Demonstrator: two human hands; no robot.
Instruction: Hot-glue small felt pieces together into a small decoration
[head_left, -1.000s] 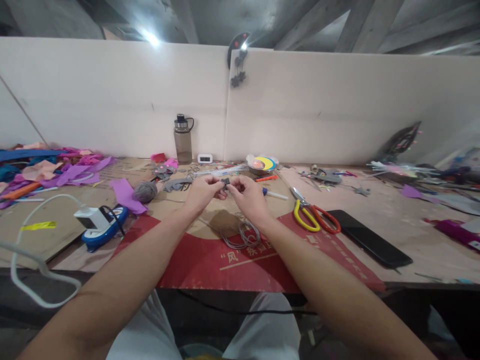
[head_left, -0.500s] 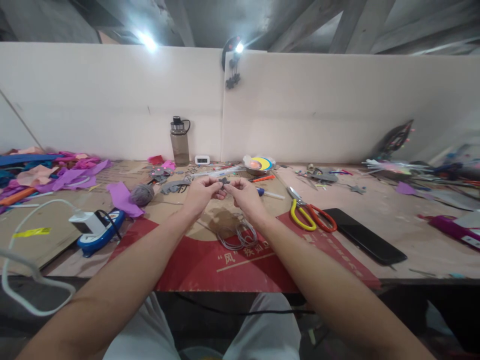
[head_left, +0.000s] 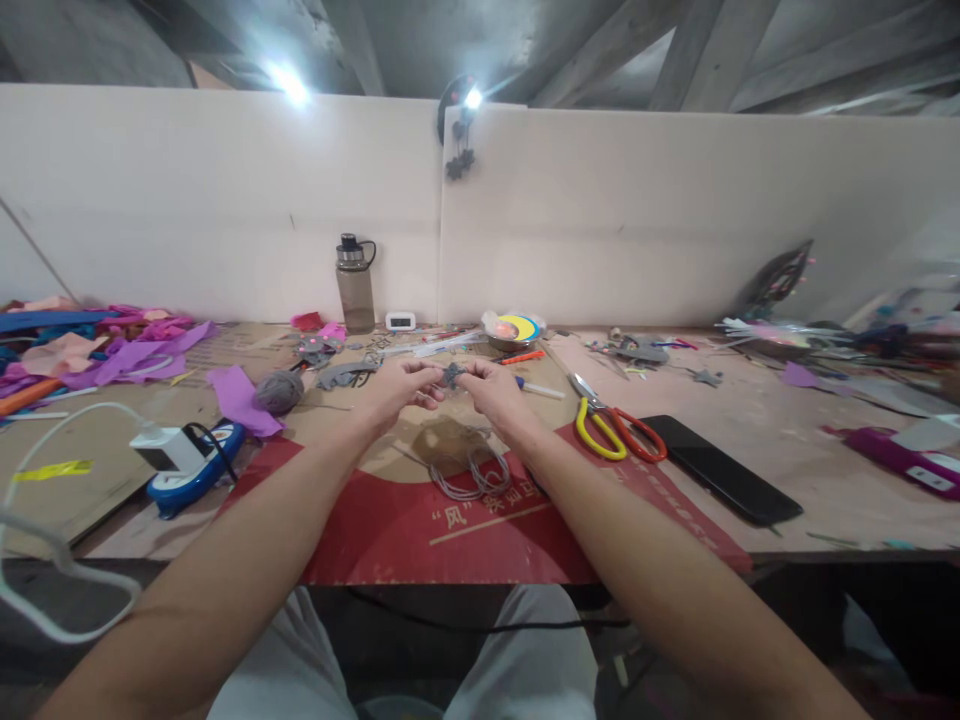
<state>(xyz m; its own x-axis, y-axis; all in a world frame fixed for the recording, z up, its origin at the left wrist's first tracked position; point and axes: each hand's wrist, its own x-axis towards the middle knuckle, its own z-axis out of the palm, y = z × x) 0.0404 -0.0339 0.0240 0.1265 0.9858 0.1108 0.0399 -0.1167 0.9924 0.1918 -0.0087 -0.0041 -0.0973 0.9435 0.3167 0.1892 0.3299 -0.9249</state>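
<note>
A small grey felt star [head_left: 452, 375] is pinched between the fingertips of my left hand [head_left: 397, 392] and my right hand [head_left: 491, 392], raised over the table. Both hands are closed on its edges, thumbs toward each other. Under them lies a loose coil of thin grey cord [head_left: 474, 482] on a red and tan printed sheet [head_left: 367, 545]. To the right of my right hand rest scissors [head_left: 598, 425] with one yellow and one red handle, blades pointing away. Beyond my left hand sits a ball of grey yarn [head_left: 279, 393].
A black phone [head_left: 720, 470] lies right of the scissors. A water bottle [head_left: 355, 288] and a small white digital clock [head_left: 400, 321] stand by the back board. Coloured felt scraps [head_left: 112, 345] and a blue power strip [head_left: 196, 470] occupy the left; another grey star [head_left: 705, 377] lies right.
The star has turned between my fingers and shows more of its face. My hands stay in nearly the same place; the whole view has shifted slightly.
</note>
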